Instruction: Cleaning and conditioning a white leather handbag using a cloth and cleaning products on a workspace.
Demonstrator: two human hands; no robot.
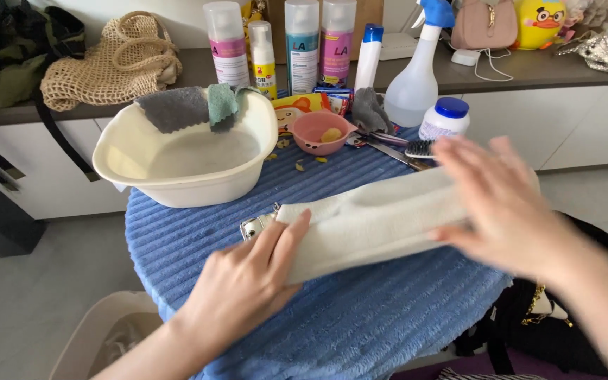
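flatly, left hand (248,278) presses open-palmed on the white cloth (367,222); right hand (504,204), blurred, fingers spread, lies on its other end beside the basin (177,186).

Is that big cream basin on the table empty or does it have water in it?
The basin holds water: a pale, cloudy surface covers its bottom.

Grey floor (22,309), white cabinets (585,127) w/ dark countertop (529,70), daylight.
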